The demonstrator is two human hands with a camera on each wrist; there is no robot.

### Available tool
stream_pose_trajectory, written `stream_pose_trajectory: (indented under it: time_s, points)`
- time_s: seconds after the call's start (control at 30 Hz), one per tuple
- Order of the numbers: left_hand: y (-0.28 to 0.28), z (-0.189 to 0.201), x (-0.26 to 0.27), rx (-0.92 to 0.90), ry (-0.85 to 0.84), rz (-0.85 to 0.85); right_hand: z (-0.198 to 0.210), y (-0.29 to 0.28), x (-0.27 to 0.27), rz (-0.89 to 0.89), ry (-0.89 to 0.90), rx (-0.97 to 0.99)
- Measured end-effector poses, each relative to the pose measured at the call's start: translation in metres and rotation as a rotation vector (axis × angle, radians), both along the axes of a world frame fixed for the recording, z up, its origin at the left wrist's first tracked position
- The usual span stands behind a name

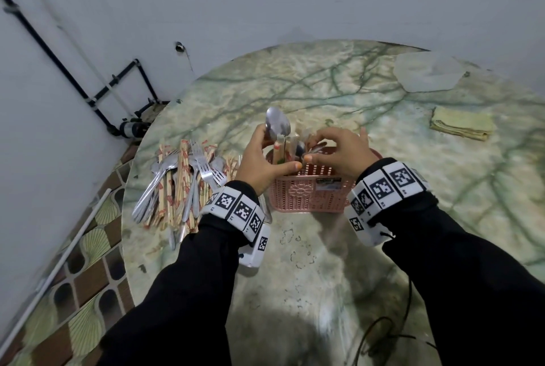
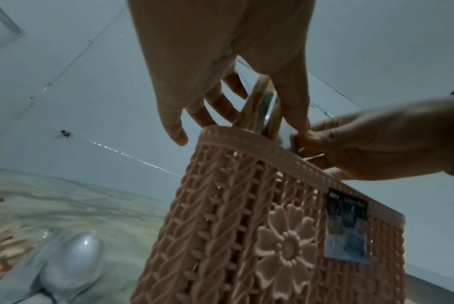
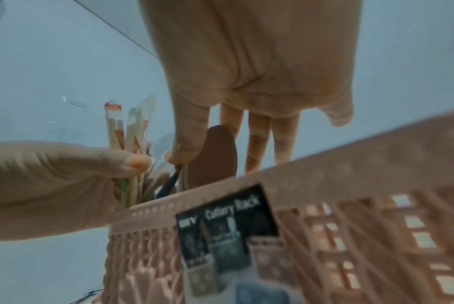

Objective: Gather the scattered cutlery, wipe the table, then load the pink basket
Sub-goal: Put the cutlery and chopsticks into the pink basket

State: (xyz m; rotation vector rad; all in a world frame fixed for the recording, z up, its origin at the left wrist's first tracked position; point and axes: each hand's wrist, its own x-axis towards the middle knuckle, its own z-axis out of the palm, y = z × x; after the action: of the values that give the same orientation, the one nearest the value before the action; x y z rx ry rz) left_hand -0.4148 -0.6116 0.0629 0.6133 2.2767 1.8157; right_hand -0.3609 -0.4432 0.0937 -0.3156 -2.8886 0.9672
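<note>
basket (image 1: 306, 193): 1, below both hands | left hand (image 1: 262, 163) grips wrapped chopsticks (image 3: 126, 131) | right hand (image 1: 339, 151) pinches 1 spoon (image 3: 211, 156) | cloth (image 1: 460, 123): 1, right of fingers

Modest eatery corner: marbled round table (image 1: 383, 135), heaped wrapped chopsticks (image 1: 180, 182), tiled floor (image 1: 88, 262), bare white wall (image 1: 265, 5).

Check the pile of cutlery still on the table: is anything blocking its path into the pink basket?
Nothing visible does. The pile lies just left of the pink basket, whose top is open; only the left hand hovers between them.
</note>
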Motion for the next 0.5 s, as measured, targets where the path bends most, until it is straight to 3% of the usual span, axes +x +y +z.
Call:
stream_pose_trajectory:
  time_s: [0.2, 0.33, 0.5]
  points:
    - [-0.007, 0.0, 0.0, -0.117, -0.013, -0.021, 0.0, -0.006, 0.0, 0.038, 0.057, -0.271]
    - [-0.008, 0.002, 0.002, -0.106, -0.077, 0.002, 0.0, -0.007, 0.005, 0.025, -0.02, -0.237]
    - [-0.001, 0.005, 0.009, -0.13, -0.018, 0.015, 0.0, -0.013, 0.006, 0.012, 0.019, -0.214]
